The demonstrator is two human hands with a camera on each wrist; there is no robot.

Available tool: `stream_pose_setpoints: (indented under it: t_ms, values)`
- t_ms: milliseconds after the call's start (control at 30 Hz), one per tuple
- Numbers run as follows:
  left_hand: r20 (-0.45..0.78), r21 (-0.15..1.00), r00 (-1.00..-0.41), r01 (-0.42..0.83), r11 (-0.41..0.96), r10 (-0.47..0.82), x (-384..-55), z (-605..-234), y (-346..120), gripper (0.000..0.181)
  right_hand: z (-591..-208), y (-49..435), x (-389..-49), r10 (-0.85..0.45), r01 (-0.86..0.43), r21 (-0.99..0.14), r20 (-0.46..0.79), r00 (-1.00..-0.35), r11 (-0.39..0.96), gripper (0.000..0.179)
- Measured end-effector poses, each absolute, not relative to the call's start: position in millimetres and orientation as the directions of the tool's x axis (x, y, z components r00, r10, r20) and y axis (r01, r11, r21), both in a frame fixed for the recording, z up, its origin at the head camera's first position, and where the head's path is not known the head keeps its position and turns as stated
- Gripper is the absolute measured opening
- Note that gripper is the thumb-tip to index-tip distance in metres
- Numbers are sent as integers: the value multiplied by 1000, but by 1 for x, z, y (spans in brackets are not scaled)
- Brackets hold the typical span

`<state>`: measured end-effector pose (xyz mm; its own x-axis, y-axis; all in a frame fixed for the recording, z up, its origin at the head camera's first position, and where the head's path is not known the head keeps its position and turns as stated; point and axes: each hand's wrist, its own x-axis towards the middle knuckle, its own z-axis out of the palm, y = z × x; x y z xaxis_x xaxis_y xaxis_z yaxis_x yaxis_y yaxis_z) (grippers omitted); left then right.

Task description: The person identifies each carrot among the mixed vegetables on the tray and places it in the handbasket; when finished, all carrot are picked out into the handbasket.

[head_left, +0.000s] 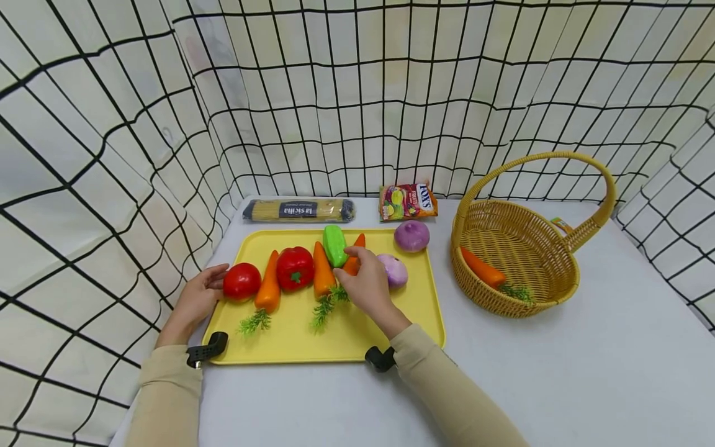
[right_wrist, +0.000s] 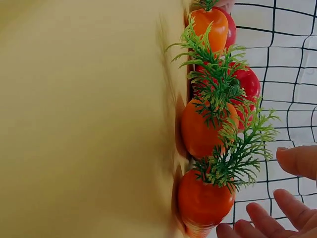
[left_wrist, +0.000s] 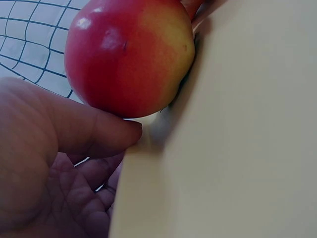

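Note:
On the yellow tray (head_left: 290,347), my left hand (head_left: 198,298) rests at the left rim beside a round red tomato (head_left: 242,282); its thumb (left_wrist: 109,131) meets the rim in the left wrist view, its loosely bent fingers outside. My right hand (head_left: 368,282) is over the rightmost carrot (head_left: 353,266), with thumb and fingers spread apart. A gap shows between that thumb and the carrot (right_wrist: 205,198) in the right wrist view. Near this hand lie a green vegetable (head_left: 334,245), a middle carrot (head_left: 323,273) and a pale purple onion (head_left: 393,271).
Further left are a red pepper (head_left: 295,268) and another carrot (head_left: 268,285). A darker purple onion (head_left: 412,236) sits at the tray's back right corner. Behind lie a pasta pack (head_left: 298,210) and a candy bag (head_left: 408,202). A wicker basket (head_left: 480,298) holds a carrot (head_left: 481,268).

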<state>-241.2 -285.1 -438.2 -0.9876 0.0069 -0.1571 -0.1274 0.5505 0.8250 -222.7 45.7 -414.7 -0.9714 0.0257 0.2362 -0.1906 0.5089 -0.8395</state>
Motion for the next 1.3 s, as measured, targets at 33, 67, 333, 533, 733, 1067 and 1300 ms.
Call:
stream_pose_setpoints:
  t_ms: [33, 67, 333, 533, 733, 1067, 1300]
  values:
    - [-156, 825, -988, -126, 551, 8, -242, -438, -285, 67, -415, 46, -224, 34, -178, -840, 227, -973, 513, 43]
    - [-156, 824, -988, -125, 553, 8, -242, -439, -285, 67, -415, 46, -225, 42, -166, -841, 218, -975, 514, 43]
    - [-152, 821, -988, -136, 554, -16, -242, -441, -285, 67, -421, 46, -232, 124, -56, -858, 138, -983, 510, 47]
    - [-144, 810, -989, -133, 572, -27, -241, -443, -286, 67, -427, 42, -238, 149, 16, -851, 72, -986, 524, 54]
    - [-144, 811, -990, -125, 572, -13, -241, -441, -286, 69, -431, 40, -241, 161, 56, -841, 37, -986, 538, 76]
    - [-142, 804, -990, -117, 584, -3, -241, -439, -285, 68, -431, 42, -241, 177, 75, -832, 28, -984, 549, 79]
    - [-143, 808, -990, -116, 577, 1, -242, -441, -287, 67, -428, 45, -240, 207, 64, -879, 41, -977, 472, 74]
